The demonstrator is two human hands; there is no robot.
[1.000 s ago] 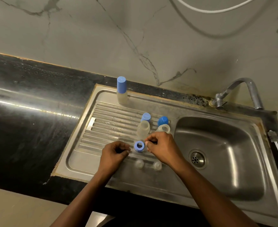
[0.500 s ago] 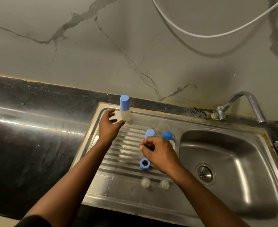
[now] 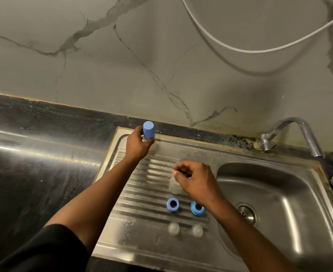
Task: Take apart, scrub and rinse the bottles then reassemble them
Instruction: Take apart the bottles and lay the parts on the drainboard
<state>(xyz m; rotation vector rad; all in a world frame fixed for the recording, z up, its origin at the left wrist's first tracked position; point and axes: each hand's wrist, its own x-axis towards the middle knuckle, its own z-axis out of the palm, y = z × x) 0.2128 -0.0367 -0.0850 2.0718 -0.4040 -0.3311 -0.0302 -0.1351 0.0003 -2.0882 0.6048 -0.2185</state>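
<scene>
Along the far rim of the drainboard (image 3: pixel 146 195), left hand (image 3: pixel 137 146) grips capped bottle (image 3: pixel 148 131); right hand (image 3: pixel 197 179) pinches clear bottle (image 3: pixel 174 186) mid-board.

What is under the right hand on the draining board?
A clear bottle sticks out below the right hand, whose curled fingers seem to grip its top. A blue sliver shows at the hand's far edge; the rest of it is covered.

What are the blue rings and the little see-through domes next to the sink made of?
Blue rings: probably hard plastic; solid, even colour with a smooth, dull sheen. See-through domes: likely soft silicone or rubber; they look cloudy and translucent, but softness cannot be told from the picture.
</scene>
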